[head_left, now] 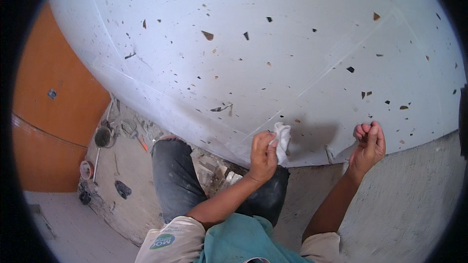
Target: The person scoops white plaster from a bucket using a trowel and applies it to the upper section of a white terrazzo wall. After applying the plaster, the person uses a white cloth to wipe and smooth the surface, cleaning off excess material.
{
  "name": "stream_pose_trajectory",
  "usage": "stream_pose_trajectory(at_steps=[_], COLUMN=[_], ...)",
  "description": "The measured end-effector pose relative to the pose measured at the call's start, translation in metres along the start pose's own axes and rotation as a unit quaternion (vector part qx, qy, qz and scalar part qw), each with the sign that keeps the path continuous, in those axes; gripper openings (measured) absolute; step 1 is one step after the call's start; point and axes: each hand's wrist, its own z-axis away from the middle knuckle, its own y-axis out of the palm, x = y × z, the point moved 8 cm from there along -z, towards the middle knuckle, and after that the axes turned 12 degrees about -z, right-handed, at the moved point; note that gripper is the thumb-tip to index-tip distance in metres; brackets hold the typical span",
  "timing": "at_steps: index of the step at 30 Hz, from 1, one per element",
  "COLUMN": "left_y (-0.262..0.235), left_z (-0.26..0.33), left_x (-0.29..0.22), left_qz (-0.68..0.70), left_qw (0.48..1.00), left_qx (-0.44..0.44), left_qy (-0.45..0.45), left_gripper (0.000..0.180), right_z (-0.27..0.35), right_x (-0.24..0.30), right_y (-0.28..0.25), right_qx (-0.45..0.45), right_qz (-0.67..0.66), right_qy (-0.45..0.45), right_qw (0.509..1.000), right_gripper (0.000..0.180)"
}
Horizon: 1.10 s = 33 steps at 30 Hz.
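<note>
Wiping seems in hand; the left hand (pixel 263 155) clamps the white cloth (pixel 282 142) near the lower edge of the speckled panel (pixel 302 51); the right hand (pixel 369 148) curls, contents unclear; next likely calls for even pressure.

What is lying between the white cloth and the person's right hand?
In the head view, between the white cloth and the right hand lies the speckled pale panel, bearing a shadow; a small, unidentifiable narrow strip shows near its lower edge.
</note>
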Motion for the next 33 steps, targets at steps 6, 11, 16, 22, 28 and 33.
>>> stream_pose_trajectory(at_steps=[6,11,16,22,28,33], left_y=[0.016,0.030,0.012,-0.003,0.002,0.017], left_z=[-0.021,0.025,0.074,-0.014,-0.049,-0.004], left_x=[0.013,0.075,0.092,0.012,0.003,0.067], left_qz=[-0.021,-0.062,-0.058,0.037,-0.038,-0.107], left_qw=[0.993,0.968,0.947,0.997,0.996,0.994], left_qx=[-0.092,-0.066,0.003,-0.069,-0.078,-0.019], left_qy=[-0.077,-0.233,-0.315,-0.021,0.016,-0.033], left_gripper=[0.019,0.021,0.026,0.025,0.029,0.025], right_z=[0.000,-0.004,-0.006,-0.006,-0.007,-0.007], right_x=[0.001,0.000,-0.002,-0.002,-0.001,-0.001], right_y=[0.003,0.004,-0.001,0.002,0.005,0.001], right_qx=[0.008,0.052,0.034,0.054,0.067,0.071], right_qz=[0.006,-0.020,-0.014,-0.035,-0.046,-0.023], right_qy=[-0.018,-0.020,-0.014,-0.025,-0.024,-0.024], right_qw=[1.000,0.998,0.999,0.998,0.996,0.997], right_gripper=[0.021,0.022,0.021,0.021,0.021,0.019])
